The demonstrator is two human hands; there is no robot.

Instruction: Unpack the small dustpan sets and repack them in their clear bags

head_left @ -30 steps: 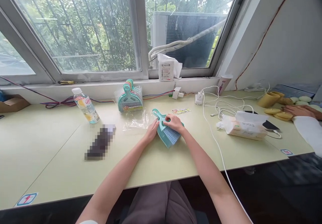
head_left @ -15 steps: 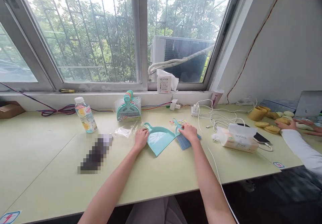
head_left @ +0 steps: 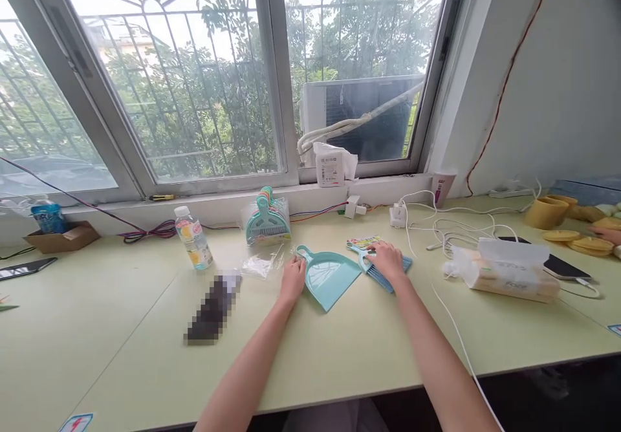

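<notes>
Hand brush (head_left: 406, 265) pinned under flat, open right hand (head_left: 388, 262); left hand (head_left: 292, 280) loosely curled, empty, just beside teal dustpan (head_left: 327, 281).

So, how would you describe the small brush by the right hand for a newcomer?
On the long pale-green desk under the window, right of a mint-green plastic dustpan, lies a small mint-green hand brush with thin blue bristles, pressed under the person's right hand. Unlike the matching set in clear plastic wrap behind it, this brush lies unwrapped.
</notes>
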